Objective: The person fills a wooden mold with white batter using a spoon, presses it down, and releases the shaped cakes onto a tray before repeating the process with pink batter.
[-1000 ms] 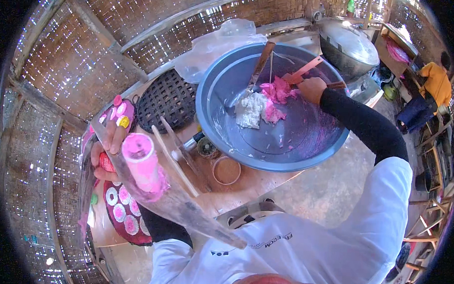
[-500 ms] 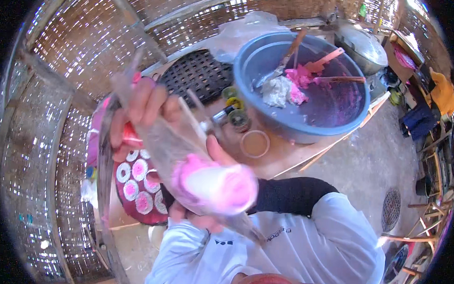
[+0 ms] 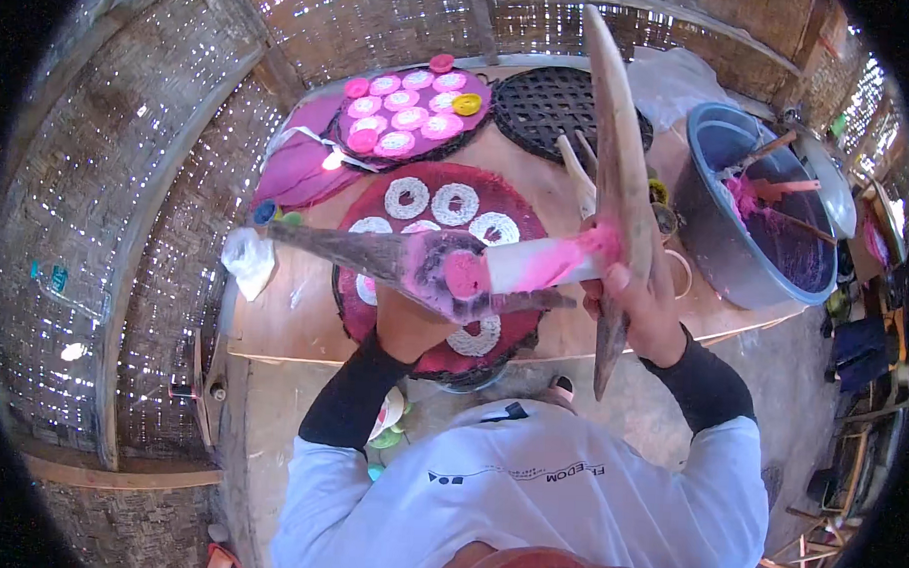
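Observation:
I hold a wooden dough press with a white tube [image 3: 540, 269] in front of my chest, above the work table. Pink dough is smeared along the tube and plugs its near end. A dark, pointed wooden crosspiece [image 3: 351, 250] surrounds that left end; my left hand [image 3: 413, 321] is closed under it, its fingers partly hidden. My right hand [image 3: 646, 313] wraps round the press at the long upright wooden bar [image 3: 625, 140] on the right. Beneath the press lies a round red mat [image 3: 378, 189] bearing several white and pink dough rings [image 3: 455, 203].
Behind stands a purple round tray [image 3: 345, 125] of pink and white dough pieces, beside a black woven tray [image 3: 551, 107]. A blue-grey tub [image 3: 721, 238] with pink dough and stirring sticks is at the right. A white plastic bag [image 3: 247, 262] sits at the table's left edge.
The press, blurred and slanted before, is now nearly level, lower and more to the right. My view has turned left, bringing the purple tray and the whole red mat into sight.

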`<state>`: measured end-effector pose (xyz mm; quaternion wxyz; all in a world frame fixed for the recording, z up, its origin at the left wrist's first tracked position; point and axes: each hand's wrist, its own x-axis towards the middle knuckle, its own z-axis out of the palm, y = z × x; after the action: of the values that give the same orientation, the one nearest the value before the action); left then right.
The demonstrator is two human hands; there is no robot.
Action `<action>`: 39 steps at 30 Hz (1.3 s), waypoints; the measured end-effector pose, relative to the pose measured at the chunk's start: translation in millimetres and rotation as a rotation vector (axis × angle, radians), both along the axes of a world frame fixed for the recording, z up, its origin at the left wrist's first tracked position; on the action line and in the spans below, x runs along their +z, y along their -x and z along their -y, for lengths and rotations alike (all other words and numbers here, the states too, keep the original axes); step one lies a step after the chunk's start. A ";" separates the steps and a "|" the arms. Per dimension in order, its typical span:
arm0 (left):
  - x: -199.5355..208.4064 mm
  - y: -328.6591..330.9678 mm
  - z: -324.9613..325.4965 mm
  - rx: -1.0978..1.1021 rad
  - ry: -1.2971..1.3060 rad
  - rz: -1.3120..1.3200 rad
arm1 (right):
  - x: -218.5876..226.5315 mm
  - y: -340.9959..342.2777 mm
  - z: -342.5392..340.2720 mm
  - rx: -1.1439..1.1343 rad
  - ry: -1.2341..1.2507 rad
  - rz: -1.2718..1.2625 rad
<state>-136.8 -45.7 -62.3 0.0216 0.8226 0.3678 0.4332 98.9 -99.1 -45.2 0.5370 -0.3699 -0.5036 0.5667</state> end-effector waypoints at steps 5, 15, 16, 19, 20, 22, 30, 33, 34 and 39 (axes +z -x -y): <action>3.2 17.4 0.4 0.027 -0.001 -0.079 | 21.4 34.1 -17.0 -0.006 -0.456 0.454; -31.9 8.3 19.8 -0.036 0.465 -0.095 | -10.8 59.0 -22.3 0.126 -0.499 0.642; -38.0 6.8 20.4 -0.091 0.502 -0.026 | -10.5 56.4 -24.0 0.135 -0.495 0.647; -60.4 2.7 7.7 -0.111 0.677 0.267 | -8.3 48.3 -37.1 0.295 -0.317 0.508; -75.6 2.7 4.0 -0.073 0.589 0.500 | -9.2 38.2 -45.4 0.477 0.066 0.340; -70.8 9.6 -15.4 -0.069 0.471 0.336 | -15.8 10.5 -47.4 0.614 0.469 0.175; -21.7 36.0 -103.6 -1.321 0.866 1.697 | -9.4 -14.4 -61.7 0.718 0.546 0.285; -39.0 35.1 -107.1 -1.698 0.799 1.523 | -16.8 -13.4 -63.1 0.711 0.703 0.320; -44.3 35.1 -104.9 -1.692 0.790 1.533 | -16.0 -10.2 -63.4 0.689 0.728 0.308; -80.1 38.2 -103.1 -1.515 0.878 1.668 | -4.3 7.6 -71.5 0.722 0.817 0.368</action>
<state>-175.0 57.4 -142.3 0.7781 0.2197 -0.2185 0.5463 91.3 -27.7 -49.4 0.0261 -0.4444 -0.4233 0.7891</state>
